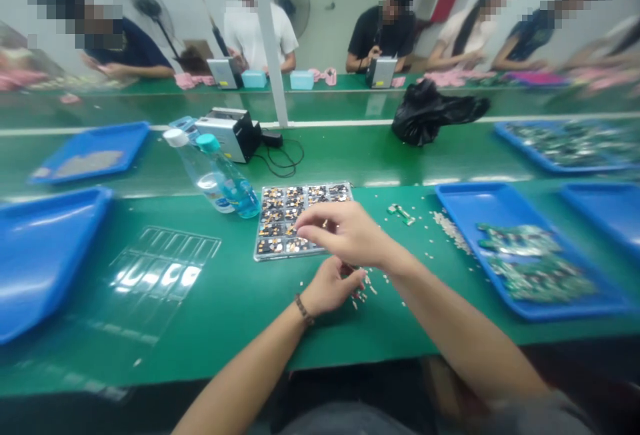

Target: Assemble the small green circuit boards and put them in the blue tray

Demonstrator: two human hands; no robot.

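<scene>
A clear divided tray (257, 248) lies mid-table, its compartments full of small black, gold and white parts. Above the tray is my right hand (350, 232), thumb and fingertips bent together in a pinch over the parts. Anything between those fingertips is too small to make out. My left hand (330, 286), with a beaded bracelet (304, 310) on its wrist, rests just in front of the tray below the right hand. Its fingers are curled, partly hidden, around something I cannot make out. Small pale pieces (367, 285) lie scattered beside it.
To the right, a blue tray (487, 282) holds green circuit boards (540, 265); a single board (401, 214) lies nearer the middle. Left are two bottles (220, 172), a clear plastic lid (160, 265) and a blue tray (45, 248). Behind stands a black bag (420, 112); co-workers sit opposite.
</scene>
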